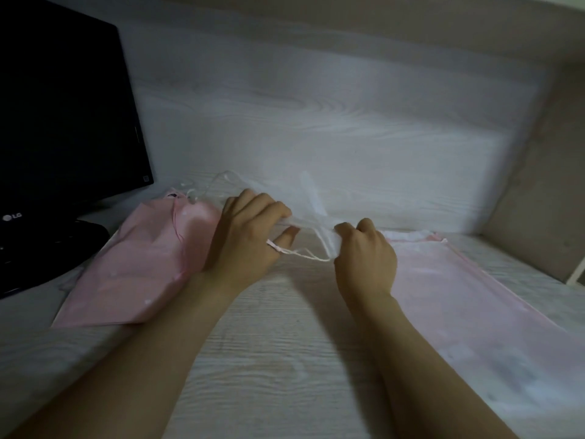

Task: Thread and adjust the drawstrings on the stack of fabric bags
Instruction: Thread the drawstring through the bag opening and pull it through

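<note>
Both hands hold a thin white fabric bag (pixel 311 202) lifted above the desk. My left hand (pixel 250 229) grips its bunched edge, and a pale pink drawstring (pixel 304 253) loops round a finger of that hand. My right hand (pixel 364 251) pinches the same bunched edge and the other end of the string. A stack of pink bags (pixel 139 267) lies on the left, partly under my left forearm. A flat pink bag (pixel 474 305) lies on the right with its drawstring end (pixel 443 239) showing at the top.
A black LG monitor (pixel 63 128) stands at the left with its dark base (pixel 63 245) beside the pink stack. The white wood-grain desk (pixel 285 359) runs to a back panel. A beige side wall (pixel 538 185) closes the right.
</note>
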Motion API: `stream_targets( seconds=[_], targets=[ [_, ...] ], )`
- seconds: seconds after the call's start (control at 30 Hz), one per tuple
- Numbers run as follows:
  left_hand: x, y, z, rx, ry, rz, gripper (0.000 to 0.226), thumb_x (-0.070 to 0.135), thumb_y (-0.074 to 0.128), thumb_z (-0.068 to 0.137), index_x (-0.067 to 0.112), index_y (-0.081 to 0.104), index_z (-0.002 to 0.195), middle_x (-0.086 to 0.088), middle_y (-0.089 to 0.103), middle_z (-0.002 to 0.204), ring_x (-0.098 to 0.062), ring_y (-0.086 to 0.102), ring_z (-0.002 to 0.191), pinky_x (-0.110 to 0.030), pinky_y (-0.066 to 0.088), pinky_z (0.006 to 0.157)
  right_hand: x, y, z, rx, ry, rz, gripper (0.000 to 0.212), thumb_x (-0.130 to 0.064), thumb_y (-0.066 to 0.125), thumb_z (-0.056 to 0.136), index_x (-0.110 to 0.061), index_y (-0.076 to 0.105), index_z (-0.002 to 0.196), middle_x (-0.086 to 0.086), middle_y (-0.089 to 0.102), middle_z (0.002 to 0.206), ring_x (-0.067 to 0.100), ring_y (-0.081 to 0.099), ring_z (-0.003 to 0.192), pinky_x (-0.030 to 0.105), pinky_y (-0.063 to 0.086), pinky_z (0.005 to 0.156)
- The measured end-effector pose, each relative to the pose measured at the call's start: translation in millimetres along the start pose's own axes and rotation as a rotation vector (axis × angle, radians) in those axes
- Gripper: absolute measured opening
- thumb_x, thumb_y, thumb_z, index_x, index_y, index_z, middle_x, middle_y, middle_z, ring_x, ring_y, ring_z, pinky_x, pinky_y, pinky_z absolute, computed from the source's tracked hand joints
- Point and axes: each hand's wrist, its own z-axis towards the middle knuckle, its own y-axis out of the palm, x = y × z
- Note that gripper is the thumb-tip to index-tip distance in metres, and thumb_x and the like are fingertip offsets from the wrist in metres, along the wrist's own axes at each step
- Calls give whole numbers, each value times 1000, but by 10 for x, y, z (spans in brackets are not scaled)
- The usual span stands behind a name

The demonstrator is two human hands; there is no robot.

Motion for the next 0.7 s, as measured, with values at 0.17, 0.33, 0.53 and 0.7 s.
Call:
stream_targets(
  seconds=[0.17,0.33,0.53,0.7],
  targets=[
    [-44,29,-52,-156,73,93,19,34,85,85,19,74,83,8,61,73,-23,51,83,-38,35,78,17,-14,0,-30,325,464,51,-4,50,94,-21,38,141,8,69,97,36,66,93,39,44,72],
    [-31,52,-95,-373,20,-14,18,37,70,88,20,75,84,3,61,72,-26,58,75,-42,50,72,-70,-101,88,-48,709,1352,26,-23,45,103,-17,58,124,12,70,113,25,73,94,37,61,68],
    [119,40,-95,-601,-108,-169,25,40,76,96,26,72,116,17,51,96,-12,58,90,-36,52,78,-105,-128,38,-313,462,1477,82,-33,79,85,-19,39,155,8,59,140,20,68,117,40,62,92],
    [-78,-33,-134,-682,-185,-12,75,7,63,85,37,51,152,14,51,143,-18,52,129,-38,45,109,-84,12,19,-123,194,922,98,-55,75,89,-13,26,163,8,61,140,24,59,128,39,48,107]
  ],
)
